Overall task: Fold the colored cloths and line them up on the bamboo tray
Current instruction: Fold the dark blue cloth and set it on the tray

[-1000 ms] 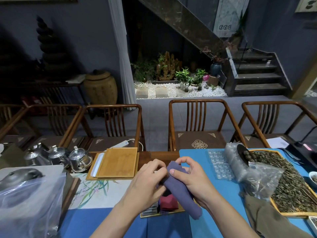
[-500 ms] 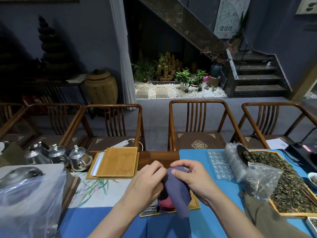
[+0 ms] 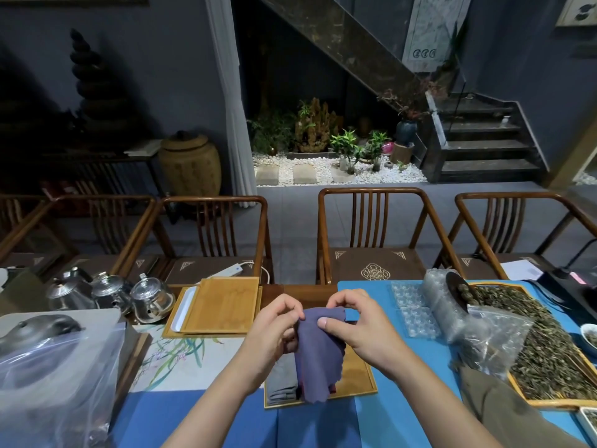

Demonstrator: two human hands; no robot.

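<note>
I hold a purple cloth (image 3: 318,357) by its top edge above the bamboo tray (image 3: 357,378). My left hand (image 3: 274,331) pinches the left part of that edge and my right hand (image 3: 361,324) pinches the right part. The cloth hangs down loose, its scalloped lower edge over the tray. On the tray, a folded grey cloth (image 3: 282,379) lies at the left. A sliver of red cloth (image 3: 332,388) shows behind the purple one, mostly hidden.
A second bamboo tray (image 3: 223,305) over a white tray sits at the back left, beside three metal teapots (image 3: 113,295). A clear plastic bag (image 3: 55,376) fills the left. At the right are blister packs (image 3: 416,315) and a tray of dried tea leaves (image 3: 549,347).
The purple cloth was bunched and rolled between my hands; now it has opened out and hangs flat from its top edge, with my hands slightly further apart.
</note>
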